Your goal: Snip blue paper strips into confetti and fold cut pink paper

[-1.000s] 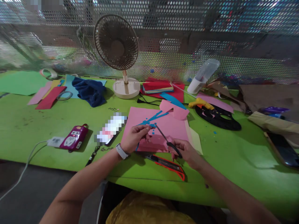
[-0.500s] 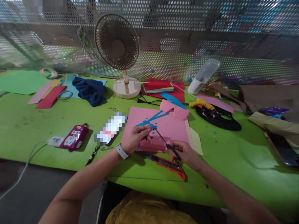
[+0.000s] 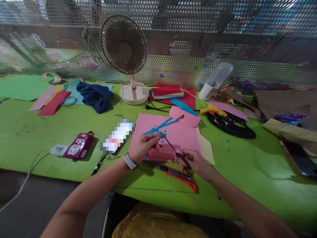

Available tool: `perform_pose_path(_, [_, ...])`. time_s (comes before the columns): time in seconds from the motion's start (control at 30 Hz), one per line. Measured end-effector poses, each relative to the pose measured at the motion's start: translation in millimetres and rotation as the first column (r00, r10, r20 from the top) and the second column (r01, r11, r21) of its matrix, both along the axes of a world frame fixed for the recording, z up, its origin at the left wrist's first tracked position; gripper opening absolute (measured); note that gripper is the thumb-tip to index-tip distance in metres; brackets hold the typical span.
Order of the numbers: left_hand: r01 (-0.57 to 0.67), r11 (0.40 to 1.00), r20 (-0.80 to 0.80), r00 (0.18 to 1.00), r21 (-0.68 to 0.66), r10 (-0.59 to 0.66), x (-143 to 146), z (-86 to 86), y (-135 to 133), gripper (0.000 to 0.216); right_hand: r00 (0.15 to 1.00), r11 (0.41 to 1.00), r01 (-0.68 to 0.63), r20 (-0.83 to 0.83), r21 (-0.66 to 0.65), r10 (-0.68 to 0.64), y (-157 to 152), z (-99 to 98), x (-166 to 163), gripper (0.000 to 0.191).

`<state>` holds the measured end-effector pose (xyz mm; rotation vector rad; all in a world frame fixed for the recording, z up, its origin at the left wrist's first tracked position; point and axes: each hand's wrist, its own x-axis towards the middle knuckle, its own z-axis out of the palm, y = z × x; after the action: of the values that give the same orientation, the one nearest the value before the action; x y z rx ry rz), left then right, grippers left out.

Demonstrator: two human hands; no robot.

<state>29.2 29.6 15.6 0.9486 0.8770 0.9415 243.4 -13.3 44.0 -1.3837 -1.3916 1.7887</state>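
My left hand (image 3: 143, 147) pinches a thin blue paper cut-out (image 3: 158, 128) over a pink sheet (image 3: 183, 135) on the green table. A white watch sits on that wrist. My right hand (image 3: 195, 162) grips small dark-handled scissors (image 3: 176, 152); their blades point up-left and meet the blue paper by my left fingertips. Small blue scraps lie on the pink sheet. An orange utility knife (image 3: 178, 177) rests on the table just below both hands.
A desk fan (image 3: 125, 49) stands at the back centre before a perforated metal screen. Coloured paper stacks (image 3: 167, 92), a blue cloth (image 3: 95, 96), a yellow glue gun (image 3: 212, 109), a black ring shape (image 3: 232, 127), a magenta power strip (image 3: 78, 147) and a phone (image 3: 299, 158) lie around.
The scissors' tips moved slightly left and down towards my left fingertips, and my right hand shifted a little left. My left hand has stayed in place.
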Motion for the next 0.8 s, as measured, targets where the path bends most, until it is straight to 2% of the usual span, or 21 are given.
perform_pose_path(0.3, [-0.025,1.0,0.005,1.0,-0.007,0.025,1.7,4.1,0.7,0.035,0.999,0.999,0.039,-0.007,0.024,-0.039,0.8,-5.5,1.2,0.047])
perform_pose_path(0.5, [0.021,1.0,-0.008,1.0,0.007,-0.021,-1.1,2.5,1.5,0.032,0.999,0.998,0.044,-0.025,0.038,-0.043,1.5,-9.3,5.7,0.044])
perform_pose_path(0.8, [-0.031,1.0,-0.001,1.0,0.001,0.031,0.2,6.0,0.7,0.034,0.998,0.998,0.055,-0.033,0.012,-0.055,0.5,-3.4,2.7,0.048])
